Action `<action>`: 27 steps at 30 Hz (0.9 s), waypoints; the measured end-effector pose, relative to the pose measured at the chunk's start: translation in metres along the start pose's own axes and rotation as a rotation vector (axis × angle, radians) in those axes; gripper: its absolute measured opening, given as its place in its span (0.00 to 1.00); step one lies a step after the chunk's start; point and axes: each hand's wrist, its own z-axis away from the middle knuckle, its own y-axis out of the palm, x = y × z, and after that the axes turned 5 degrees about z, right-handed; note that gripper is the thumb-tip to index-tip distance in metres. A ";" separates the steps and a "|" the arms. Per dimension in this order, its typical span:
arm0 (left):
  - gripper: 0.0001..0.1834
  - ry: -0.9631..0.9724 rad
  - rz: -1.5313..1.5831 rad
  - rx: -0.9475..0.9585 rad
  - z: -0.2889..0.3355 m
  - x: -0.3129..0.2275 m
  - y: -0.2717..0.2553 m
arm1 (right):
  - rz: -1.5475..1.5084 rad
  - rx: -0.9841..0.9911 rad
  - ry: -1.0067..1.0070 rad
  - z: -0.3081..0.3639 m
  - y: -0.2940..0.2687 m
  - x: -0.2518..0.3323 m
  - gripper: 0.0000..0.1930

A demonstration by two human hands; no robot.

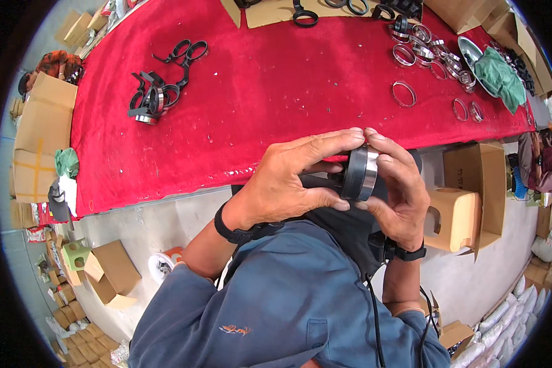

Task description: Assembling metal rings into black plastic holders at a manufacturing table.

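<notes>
Between my two hands, just off the table's front edge, is a black ring part [352,173] with a shiny metal ring [370,175] against its right side. My left hand [282,175] is closed on the black part, with fingertips on top and thumb below. From the right, my right hand [403,187] pinches the metal ring the same way. Whether the metal ring is fully seated around the black part cannot be made out. A pile of black ring parts with arms [156,98] lies at the table's left, some with metal rings on them.
The red cloth-covered table [251,92] spans the front. Loose metal rings [405,55] lie at its right, beside a metal bowl [470,52] with a green plastic bag [500,80]. An open carton [282,12] stands at the back. Below right is a wooden stool [457,218].
</notes>
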 end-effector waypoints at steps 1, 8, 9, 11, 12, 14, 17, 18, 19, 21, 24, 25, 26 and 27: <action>0.51 0.019 -0.001 0.004 -0.001 -0.001 0.000 | -0.013 -0.008 0.006 0.000 0.001 0.000 0.34; 0.50 0.126 -0.207 0.010 -0.008 -0.009 0.000 | -0.006 -0.047 0.025 -0.001 0.002 0.003 0.35; 0.50 0.114 -0.203 0.009 -0.008 -0.008 0.000 | -0.006 -0.051 0.025 -0.001 0.002 0.004 0.35; 0.49 0.102 -0.200 0.013 -0.006 -0.006 0.001 | 0.071 -0.017 0.055 -0.002 0.002 0.005 0.35; 0.49 0.033 -0.112 -0.014 -0.004 -0.006 0.003 | 0.073 -0.023 0.056 -0.002 0.002 0.006 0.35; 0.49 -0.035 -0.027 -0.036 -0.002 -0.004 0.002 | 0.081 -0.019 0.014 -0.005 0.006 0.007 0.35; 0.51 -0.083 0.026 0.017 -0.002 -0.001 -0.003 | 0.161 -0.002 0.043 -0.005 0.010 0.012 0.37; 0.51 -0.122 0.078 0.012 -0.002 0.001 -0.004 | 0.160 -0.006 0.042 -0.005 0.012 0.013 0.37; 0.51 -0.161 0.131 0.008 -0.002 0.003 -0.005 | 0.208 -0.018 0.045 -0.006 0.013 0.013 0.38; 0.50 -0.173 0.279 -0.011 -0.004 0.010 -0.006 | 0.251 -0.039 0.046 -0.009 0.020 0.014 0.38; 0.47 -0.143 0.449 -0.059 -0.007 0.020 0.008 | 0.383 -0.125 0.070 -0.017 0.034 0.014 0.38; 0.46 -0.179 0.271 -0.109 -0.007 0.021 0.010 | 0.431 -0.165 0.082 -0.016 0.039 0.011 0.38; 0.44 -0.212 0.093 -0.159 -0.009 0.022 0.013 | 0.480 -0.203 0.092 -0.016 0.041 0.010 0.39; 0.39 -0.190 0.065 -0.198 -0.011 0.019 0.015 | 0.459 -0.178 0.115 -0.018 0.036 0.014 0.33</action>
